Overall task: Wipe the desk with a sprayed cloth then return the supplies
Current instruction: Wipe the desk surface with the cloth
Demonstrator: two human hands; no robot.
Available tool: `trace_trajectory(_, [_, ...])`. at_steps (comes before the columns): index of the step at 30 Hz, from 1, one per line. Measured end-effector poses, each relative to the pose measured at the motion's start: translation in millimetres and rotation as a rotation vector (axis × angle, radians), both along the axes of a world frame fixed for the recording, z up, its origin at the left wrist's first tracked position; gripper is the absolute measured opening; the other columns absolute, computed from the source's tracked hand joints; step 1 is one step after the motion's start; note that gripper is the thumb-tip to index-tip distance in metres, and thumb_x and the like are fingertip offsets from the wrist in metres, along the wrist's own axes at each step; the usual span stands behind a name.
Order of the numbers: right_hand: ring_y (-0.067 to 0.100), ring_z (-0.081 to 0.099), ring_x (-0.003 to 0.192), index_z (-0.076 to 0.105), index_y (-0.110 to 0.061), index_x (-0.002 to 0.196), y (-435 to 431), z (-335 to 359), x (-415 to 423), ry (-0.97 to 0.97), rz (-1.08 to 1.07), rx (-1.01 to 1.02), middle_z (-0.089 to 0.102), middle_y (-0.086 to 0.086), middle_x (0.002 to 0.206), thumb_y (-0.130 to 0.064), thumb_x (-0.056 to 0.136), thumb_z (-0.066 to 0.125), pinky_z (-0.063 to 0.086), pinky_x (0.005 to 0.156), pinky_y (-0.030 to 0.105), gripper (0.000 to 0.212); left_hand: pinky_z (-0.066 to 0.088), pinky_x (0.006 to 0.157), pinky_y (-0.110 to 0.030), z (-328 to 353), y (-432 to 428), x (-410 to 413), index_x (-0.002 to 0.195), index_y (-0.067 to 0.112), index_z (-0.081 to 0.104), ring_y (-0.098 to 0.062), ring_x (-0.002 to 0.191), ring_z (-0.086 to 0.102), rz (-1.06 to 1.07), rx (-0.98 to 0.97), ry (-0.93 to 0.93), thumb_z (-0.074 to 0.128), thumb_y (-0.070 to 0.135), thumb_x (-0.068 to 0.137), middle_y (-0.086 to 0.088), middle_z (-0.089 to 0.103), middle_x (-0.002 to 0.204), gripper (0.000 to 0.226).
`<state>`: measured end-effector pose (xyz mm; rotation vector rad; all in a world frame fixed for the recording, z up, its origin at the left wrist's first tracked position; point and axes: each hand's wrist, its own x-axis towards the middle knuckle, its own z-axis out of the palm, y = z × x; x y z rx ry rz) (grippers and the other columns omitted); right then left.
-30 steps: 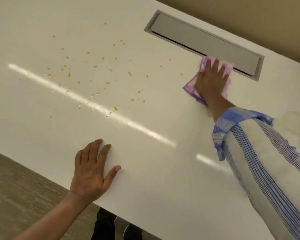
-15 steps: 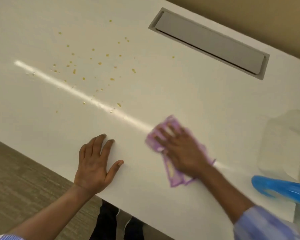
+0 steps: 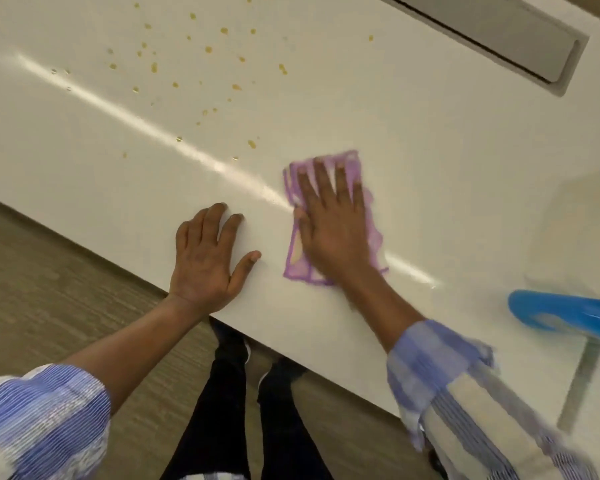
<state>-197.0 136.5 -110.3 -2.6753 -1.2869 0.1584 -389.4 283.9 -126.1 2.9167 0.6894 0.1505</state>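
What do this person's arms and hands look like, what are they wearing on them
Both hands, the left hand and the right hand, are bare, with no gloves; no rings or watch show. Each forearm is uncovered, because the shirt sleeves are pushed up. The left sleeve has fine blue and white stripes. The right sleeve is blue-striped too, with broader cream bands.

No readable text, labels, brands or numbers anywhere in view.
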Motion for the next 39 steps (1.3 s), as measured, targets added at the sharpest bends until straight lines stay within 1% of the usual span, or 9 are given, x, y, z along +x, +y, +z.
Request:
trace_trajectory(3, [0.031,0.002,0.163,0.014,-0.028,0.166,-65,-6,-86,0.051,0.167,-0.04,0.007,0.001,0.176,-0.043,0.108,0.037,0.006,0.13,0.056,0.064,0.036,0.105,-0.052,0,0,0,0.141,0.01,0.051,-0.039,0.135,0.045,-0.004,0.002,-0.004,0.032,0.063,0.102,-0.018,0.045,0.15,0.069])
trace_trajectory(7, [0.029,0.002,0.163,0.013,-0.033,0.166,-128,-1,-56,0.052,0.157,-0.12,0.008,-0.003,0.176,-0.045,0.109,0.03,0.007,0.13,0.055,0.061,0.037,0.103,-0.053,-1,0,1,0.14,0.009,0.05,-0.039,0.133,0.046,-0.014,0.014,-0.001,0.034,0.062,0.102,-0.018,0.045,0.149,0.067])
trace_trajectory(12, [0.032,0.014,0.161,0.022,-0.028,0.165,-132,9,64,0.024,-0.419,-0.117,0.018,0.004,0.174,-0.043,0.109,0.025,0.018,0.126,0.058,0.058,0.036,0.105,-0.054,1,-1,0,0.14,0.007,0.049,-0.041,0.134,0.045,-0.021,0.0,0.008,0.035,0.061,0.103,-0.021,0.045,0.149,0.066])
trace_trajectory(16, [0.036,0.009,0.162,0.016,-0.024,0.166,-88,13,32,0.053,-0.662,-0.09,0.012,0.006,0.175,-0.043,0.106,0.026,0.015,0.127,0.06,0.064,0.036,0.105,-0.055,6,-2,1,0.14,0.006,0.05,-0.043,0.133,0.046,-0.021,-0.016,0.01,0.035,0.059,0.104,-0.022,0.045,0.148,0.066])
trace_trajectory(22, [0.03,-0.003,0.163,0.009,-0.028,0.167,-85,3,-130,0.076,-0.121,-0.116,-0.003,0.001,0.176,-0.048,0.108,0.027,0.005,0.131,0.055,0.064,0.037,0.107,-0.055,8,-2,-1,0.142,0.007,0.05,-0.042,0.135,0.046,-0.021,-0.035,0.044,0.039,0.057,0.103,-0.022,0.046,0.15,0.064])
trace_trajectory(26, [0.029,0.005,0.163,0.018,-0.033,0.165,-119,7,-81,0.086,0.136,-0.153,0.008,-0.002,0.176,-0.045,0.107,0.036,0.012,0.129,0.057,0.063,0.038,0.108,-0.053,16,-1,-2,0.142,0.007,0.054,-0.041,0.136,0.048,-0.021,-0.1,0.028,0.044,0.055,0.103,-0.022,0.048,0.151,0.062])
trace_trajectory(31, [0.037,0.028,0.157,0.035,-0.017,0.161,-85,21,50,0.01,-0.358,-0.121,0.032,0.013,0.169,-0.038,0.108,0.029,0.021,0.126,0.058,0.057,0.041,0.111,-0.051,30,15,-13,0.144,0.008,0.057,-0.038,0.137,0.051,-0.096,-0.208,-0.016,0.045,0.054,0.102,-0.016,0.052,0.152,0.064])
trace_trajectory(35, [0.046,0.005,0.159,0.014,-0.017,0.166,24,20,84,0.125,-0.91,-0.047,0.007,0.014,0.175,-0.043,0.109,0.028,0.006,0.127,0.063,0.064,0.041,0.109,-0.047,34,65,-30,0.141,0.007,0.059,-0.035,0.133,0.054,-0.046,-0.171,-0.089,0.045,0.052,0.102,-0.014,0.055,0.148,0.062])
trace_trajectory(39, [0.04,0.006,0.161,0.015,-0.019,0.166,142,17,37,0.084,-0.695,-0.019,0.01,0.012,0.175,-0.048,0.108,0.03,0.007,0.128,0.06,0.067,0.036,0.112,-0.052,30,135,-45,0.143,0.004,0.055,-0.037,0.138,0.048,0.237,-0.149,-0.142,0.044,0.051,0.102,-0.018,0.052,0.149,0.063])
